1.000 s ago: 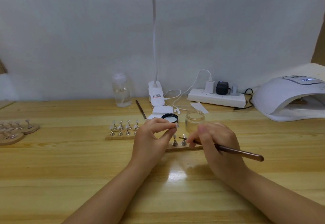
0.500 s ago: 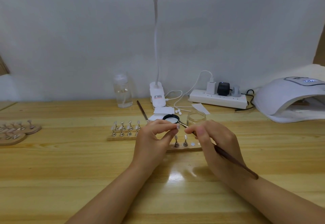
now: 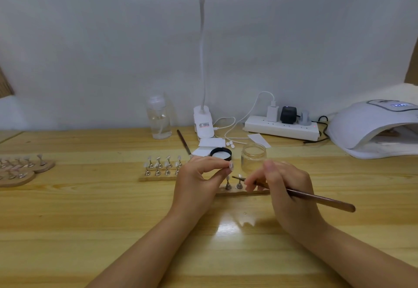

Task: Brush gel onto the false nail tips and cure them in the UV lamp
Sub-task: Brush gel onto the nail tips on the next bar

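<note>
The step in hand looks like brushing gel onto a single nail tip (image 3: pixel 230 166), which the left hand (image 3: pixel 199 182) pinches between thumb and forefinger, raised just above the wooden strip (image 3: pixel 244 192) at the centre of the table (image 3: pixel 90 219). The right hand (image 3: pixel 287 193) grips a brown-handled gel brush (image 3: pixel 316 198) like a pen, its bristle end pointing toward 9 o'clock and hovering beside two tips on metal stands (image 3: pixel 233 183). The open gel jar (image 3: pixel 253 157) and its black lid (image 3: pixel 221 153) sit just behind, at 12 o'clock from the hands. A further rack of tips (image 3: pixel 162 167) stands at 10 o'clock; the UV lamp (image 3: pixel 371 127) waits well apart at 2 o'clock.

Next, I judge, the bristles must meet the pinched tip lightly and stroke evenly, without flooding its edges.

Whether the bristles carry gel is too small to tell. The lamp's right side is cut off, its interior dim, and the left hand hides part of the strip.
</note>
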`<state>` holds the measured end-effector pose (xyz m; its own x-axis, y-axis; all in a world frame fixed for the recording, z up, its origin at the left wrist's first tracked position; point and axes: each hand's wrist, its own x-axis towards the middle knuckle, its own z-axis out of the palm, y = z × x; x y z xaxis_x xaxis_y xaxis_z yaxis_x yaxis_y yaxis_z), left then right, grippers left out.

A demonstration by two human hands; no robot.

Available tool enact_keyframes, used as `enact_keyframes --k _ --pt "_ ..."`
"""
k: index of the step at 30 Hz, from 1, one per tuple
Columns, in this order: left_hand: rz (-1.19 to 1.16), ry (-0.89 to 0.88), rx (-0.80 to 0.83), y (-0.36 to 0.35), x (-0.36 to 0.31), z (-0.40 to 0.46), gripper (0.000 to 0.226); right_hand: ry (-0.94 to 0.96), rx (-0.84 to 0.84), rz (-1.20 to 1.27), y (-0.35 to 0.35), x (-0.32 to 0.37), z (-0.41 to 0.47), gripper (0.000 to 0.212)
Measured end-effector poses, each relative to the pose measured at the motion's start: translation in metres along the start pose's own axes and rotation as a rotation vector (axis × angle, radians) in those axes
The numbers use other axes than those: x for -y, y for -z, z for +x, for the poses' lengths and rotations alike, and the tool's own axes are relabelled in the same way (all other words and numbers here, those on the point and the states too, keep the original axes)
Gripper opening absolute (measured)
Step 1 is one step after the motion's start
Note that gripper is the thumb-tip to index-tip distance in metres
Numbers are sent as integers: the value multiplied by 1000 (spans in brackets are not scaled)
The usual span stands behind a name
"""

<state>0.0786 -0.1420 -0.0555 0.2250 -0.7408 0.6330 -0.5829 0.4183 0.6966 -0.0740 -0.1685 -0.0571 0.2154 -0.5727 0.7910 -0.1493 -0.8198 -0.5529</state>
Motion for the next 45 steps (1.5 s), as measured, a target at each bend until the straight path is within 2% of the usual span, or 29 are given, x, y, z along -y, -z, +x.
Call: enact_keyframes --k 3,15,21,26,30,34,41,45 --pt "5 -2 5 0 1 0 19 -35 15 -32 0 2 2 38" --pt "17 -12 -9 0 0 0 31 -130 34 67 -1 4 0 42" --pt "-16 1 -17 1 -1 0 24 -78 35 -8 0 4 2 34" --pt "-45 48 -25 0 -1 -1 21 -88 -16 49 2 3 1 39" --pt "-28 24 -28 0 -1 -1 25 -77 1 -16 1 4 3 31" --pt "-27 4 -26 1 0 0 28 -67 46 23 -2 5 0 39" --pt "-9 4 -21 2 -1 0 31 -139 68 22 -2 4 2 38" --pt "-3 5 -19 1 -2 0 29 -111 30 70 -2 4 0 38"
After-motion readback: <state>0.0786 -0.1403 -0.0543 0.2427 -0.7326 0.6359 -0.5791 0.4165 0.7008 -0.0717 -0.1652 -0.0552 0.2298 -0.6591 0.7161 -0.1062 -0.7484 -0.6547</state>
